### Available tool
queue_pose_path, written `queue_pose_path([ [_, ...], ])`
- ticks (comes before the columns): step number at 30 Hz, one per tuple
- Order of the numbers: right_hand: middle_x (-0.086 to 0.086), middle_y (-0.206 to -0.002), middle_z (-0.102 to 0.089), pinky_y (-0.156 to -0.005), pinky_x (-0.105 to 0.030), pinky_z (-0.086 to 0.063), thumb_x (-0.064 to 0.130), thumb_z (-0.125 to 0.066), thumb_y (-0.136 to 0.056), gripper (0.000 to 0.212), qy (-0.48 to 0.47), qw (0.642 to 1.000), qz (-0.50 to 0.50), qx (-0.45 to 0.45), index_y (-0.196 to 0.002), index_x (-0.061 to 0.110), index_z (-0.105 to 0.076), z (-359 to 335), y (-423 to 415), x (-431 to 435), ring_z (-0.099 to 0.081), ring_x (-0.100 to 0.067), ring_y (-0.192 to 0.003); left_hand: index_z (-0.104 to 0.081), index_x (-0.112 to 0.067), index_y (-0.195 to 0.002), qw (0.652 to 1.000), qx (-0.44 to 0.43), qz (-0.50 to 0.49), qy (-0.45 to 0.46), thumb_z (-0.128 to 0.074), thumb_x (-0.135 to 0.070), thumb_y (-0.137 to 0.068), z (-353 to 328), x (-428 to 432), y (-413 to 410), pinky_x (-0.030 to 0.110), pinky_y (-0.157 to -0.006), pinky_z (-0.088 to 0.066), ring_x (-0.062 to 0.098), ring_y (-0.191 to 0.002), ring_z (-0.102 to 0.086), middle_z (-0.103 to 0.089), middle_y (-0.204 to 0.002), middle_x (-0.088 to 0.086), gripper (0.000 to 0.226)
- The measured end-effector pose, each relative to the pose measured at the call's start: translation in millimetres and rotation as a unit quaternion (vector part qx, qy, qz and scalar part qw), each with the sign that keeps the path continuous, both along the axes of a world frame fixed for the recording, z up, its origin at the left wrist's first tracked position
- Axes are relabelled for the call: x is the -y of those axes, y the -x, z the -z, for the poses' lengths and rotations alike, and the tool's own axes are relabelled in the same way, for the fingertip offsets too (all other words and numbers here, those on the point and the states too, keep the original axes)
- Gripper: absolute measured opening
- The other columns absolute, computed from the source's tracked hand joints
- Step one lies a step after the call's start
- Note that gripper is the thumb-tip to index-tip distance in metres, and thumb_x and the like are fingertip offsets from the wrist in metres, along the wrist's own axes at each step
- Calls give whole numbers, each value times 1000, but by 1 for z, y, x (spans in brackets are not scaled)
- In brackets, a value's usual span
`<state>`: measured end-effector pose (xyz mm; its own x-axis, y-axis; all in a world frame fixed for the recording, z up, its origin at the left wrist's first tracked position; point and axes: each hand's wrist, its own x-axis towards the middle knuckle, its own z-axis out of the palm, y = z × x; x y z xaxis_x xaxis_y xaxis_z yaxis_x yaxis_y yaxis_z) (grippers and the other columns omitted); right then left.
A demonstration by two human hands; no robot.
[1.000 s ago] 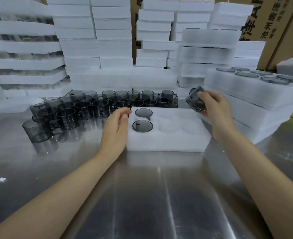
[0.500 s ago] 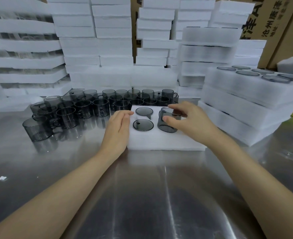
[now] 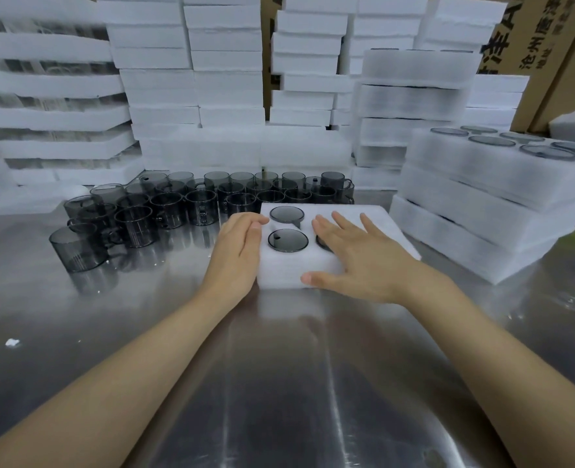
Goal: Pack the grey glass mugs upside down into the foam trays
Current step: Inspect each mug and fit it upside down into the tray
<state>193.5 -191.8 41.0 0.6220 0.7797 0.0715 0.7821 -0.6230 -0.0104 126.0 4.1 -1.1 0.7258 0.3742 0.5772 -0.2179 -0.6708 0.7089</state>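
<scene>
Loose mugs (image 3: 195,204) crowd behind foam tray (image 3: 279,270); packed trays (image 3: 482,187) stacked right.

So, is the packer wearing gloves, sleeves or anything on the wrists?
No. The left hand and right hand are bare, with no gloves, rings or tape. The left forearm and right forearm are bare to the frame's edge: no sleeves, watch or wristbands show.
</scene>
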Motion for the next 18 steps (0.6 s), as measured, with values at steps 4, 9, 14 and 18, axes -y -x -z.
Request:
queue_pose_path([
  [4, 11, -161, 8, -120, -40, 5, 74, -45, -82, 101, 19, 1000, 0, 5, -154, 23, 5, -2, -1, 2, 6, -11, -148, -64, -6, -111, 993, 27, -76, -87, -35, -18, -97, -1, -6, -1, 15, -99, -26, 18, -117, -42, -56, -120, 2, 34],
  [9, 13, -161, 4, -120, -37, -4, 67, -55, -82, 101, -14, 1000, -15, 0, -154, 25, 1, 1, -2, 4, 1, -10, -148, -53, -7, -126, 920, -82, -322, -208, -56, -16, -84, 1, -49, -1, 50, -108, -17, 30, -136, -27, -40, -142, 15, 43],
  [14, 15, -160, -9, -117, -24, 1, 56, -67, -79, 96, -75, 995, -42, -50, -153, 30, -12, 1, -11, 7, -3, -3, -147, -25, -6, -147, 852, -278, -399, -194, -55, -31, -87, 7, -79, 7, 68, -110, 8, 32, -146, -4, -22, -152, 23, 72],
  [18, 14, -159, -17, -112, -15, 3, 47, -71, -79, 90, -93, 992, -53, -70, -151, 32, -20, 0, -14, 10, -7, 0, -145, -29, -7, -145, 831, -279, -405, -259, -54, -27, -86, 6, -80, 3, 68, -107, 11, 35, -139, -17, -39, -135, 24, 67],
])
